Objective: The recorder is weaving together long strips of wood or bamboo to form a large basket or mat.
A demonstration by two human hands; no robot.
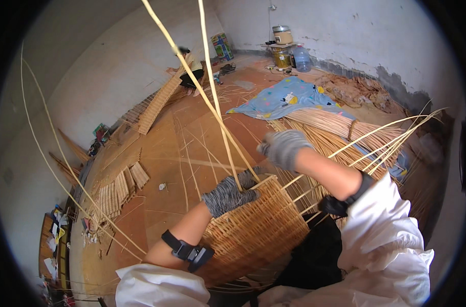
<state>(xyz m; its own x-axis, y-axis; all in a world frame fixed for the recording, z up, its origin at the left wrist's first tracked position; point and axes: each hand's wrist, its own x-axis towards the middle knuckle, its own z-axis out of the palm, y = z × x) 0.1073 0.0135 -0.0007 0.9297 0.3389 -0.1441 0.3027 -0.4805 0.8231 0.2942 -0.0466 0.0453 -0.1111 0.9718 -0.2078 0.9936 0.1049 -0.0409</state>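
Between white sleeves [384, 233], apparently well woven in wicker panel [253, 230], unfinished at rods [206, 46]; pinching panel edge in left grip [228, 195]; cannot tell right grip [286, 148].

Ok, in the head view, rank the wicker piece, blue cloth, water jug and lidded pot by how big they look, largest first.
1. Wicker piece, helped by being nearest
2. Blue cloth
3. Water jug and lidded pot: too alike to rank

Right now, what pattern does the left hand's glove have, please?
The left glove has grey stripes; head view.
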